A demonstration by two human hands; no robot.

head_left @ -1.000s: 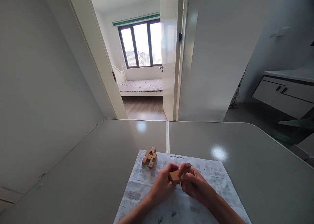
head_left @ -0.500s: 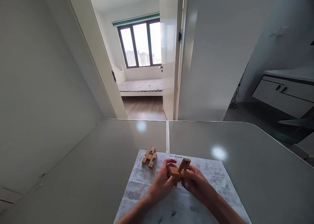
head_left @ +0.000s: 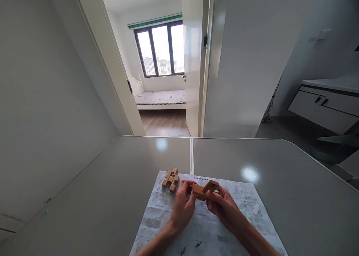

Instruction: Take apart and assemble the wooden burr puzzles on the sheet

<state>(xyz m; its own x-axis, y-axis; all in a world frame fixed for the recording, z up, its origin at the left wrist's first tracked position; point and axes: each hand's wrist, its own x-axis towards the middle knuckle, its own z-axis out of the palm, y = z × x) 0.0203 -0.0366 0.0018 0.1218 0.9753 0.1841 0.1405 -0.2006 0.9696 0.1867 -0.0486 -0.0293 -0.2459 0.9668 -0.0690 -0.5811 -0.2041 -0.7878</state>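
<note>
Two glossy grey panels, split by a pale seam, form the table extending below and all around our fingers. Next in size: a creased printed sheet under both hands, its text and small diagrams running out past the fingertips on either side. We record our left hand and right hand over it, near each other. Ahead and to the left of the left fingers, near but apart, a wooden cluster of crossed pieces rests on the sheet. Between the hands we hold a pair of wooden blocks — one nearly level, one tilted up from it. Left fingers and thumb clamp the level block's left end; right fingers and thumb close around the pair's right end. We cannot tell how the two join — our fingers partly hide them.
</note>
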